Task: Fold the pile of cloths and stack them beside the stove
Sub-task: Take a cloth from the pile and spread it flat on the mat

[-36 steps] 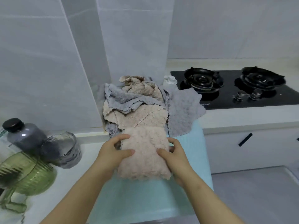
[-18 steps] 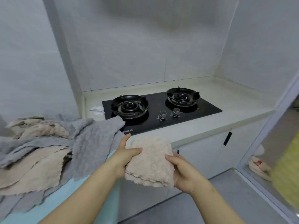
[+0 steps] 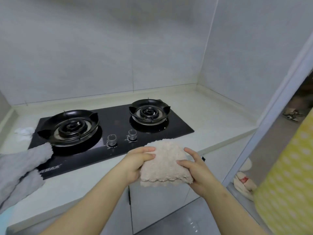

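Note:
A folded beige cloth [image 3: 165,162] is held in the air over the counter's front edge, just right of the stove's knobs. My left hand [image 3: 137,162] grips its left side with the thumb on top. My right hand [image 3: 194,168] grips its right side. The black two-burner stove [image 3: 108,129] is set into the pale counter [image 3: 218,119]. At the left edge a grey cloth [image 3: 22,168] from the pile hangs over the stove's front left corner; the other cloths of the pile are out of frame.
Bare counter lies right of the stove up to the tiled corner. A small white crumpled thing [image 3: 24,131] sits left of the stove. White cabinet doors [image 3: 152,206] are below. A yellow dotted object [image 3: 288,180] and slippers [image 3: 245,184] are on the floor at right.
My view and both hands have swung right, carrying the folded beige cloth from the pile to the front of the stove's right side. The pile has nearly left the frame.

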`<state>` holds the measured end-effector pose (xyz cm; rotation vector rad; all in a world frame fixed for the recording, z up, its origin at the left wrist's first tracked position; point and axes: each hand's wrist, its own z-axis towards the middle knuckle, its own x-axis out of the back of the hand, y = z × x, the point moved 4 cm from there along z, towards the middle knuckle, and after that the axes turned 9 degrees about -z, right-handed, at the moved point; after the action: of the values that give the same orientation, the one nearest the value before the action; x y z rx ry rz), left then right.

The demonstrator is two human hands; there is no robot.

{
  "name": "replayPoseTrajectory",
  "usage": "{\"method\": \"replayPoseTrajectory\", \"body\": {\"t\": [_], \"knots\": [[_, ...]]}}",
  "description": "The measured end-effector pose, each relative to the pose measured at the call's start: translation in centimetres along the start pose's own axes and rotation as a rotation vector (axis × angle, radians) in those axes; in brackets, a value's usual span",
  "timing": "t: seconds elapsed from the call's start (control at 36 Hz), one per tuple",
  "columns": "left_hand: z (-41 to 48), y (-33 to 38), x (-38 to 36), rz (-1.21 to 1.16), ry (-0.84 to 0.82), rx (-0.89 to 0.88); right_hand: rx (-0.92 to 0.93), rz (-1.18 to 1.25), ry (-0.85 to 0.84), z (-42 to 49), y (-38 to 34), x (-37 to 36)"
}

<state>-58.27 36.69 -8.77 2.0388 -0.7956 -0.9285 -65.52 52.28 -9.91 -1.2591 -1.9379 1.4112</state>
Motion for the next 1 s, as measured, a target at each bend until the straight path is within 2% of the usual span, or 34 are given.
{"method": "replayPoseTrajectory", "body": {"t": [0.28,0.5,0.64,0.69,0.86,1.0], "knots": [[16.5,6.1,-9.0,0.034,-0.088,-0.09,0.077,-0.072,0.096,15.2,-9.0,7.4],[28.2,9.6,-15.3,0.209,-0.078,-0.156,0.087,-0.11,0.163,25.9,-14.5,13.1],[34.4,10.0,-18.9,0.422,-0.132,-0.215,0.026,-0.237,0.105,32.9,-16.4,17.3],[36.8,9.9,-20.4,0.454,-0.149,-0.185,0.024,-0.33,0.073,35.9,-17.3,19.1],[43.7,9.9,-25.4,0.369,-0.09,-0.131,0.078,-0.492,0.004,44.8,-20.3,24.5],[48.4,10.7,-29.2,0.296,-0.003,-0.07,0.117,-0.446,-0.042,50.8,-23.1,27.8]]}}
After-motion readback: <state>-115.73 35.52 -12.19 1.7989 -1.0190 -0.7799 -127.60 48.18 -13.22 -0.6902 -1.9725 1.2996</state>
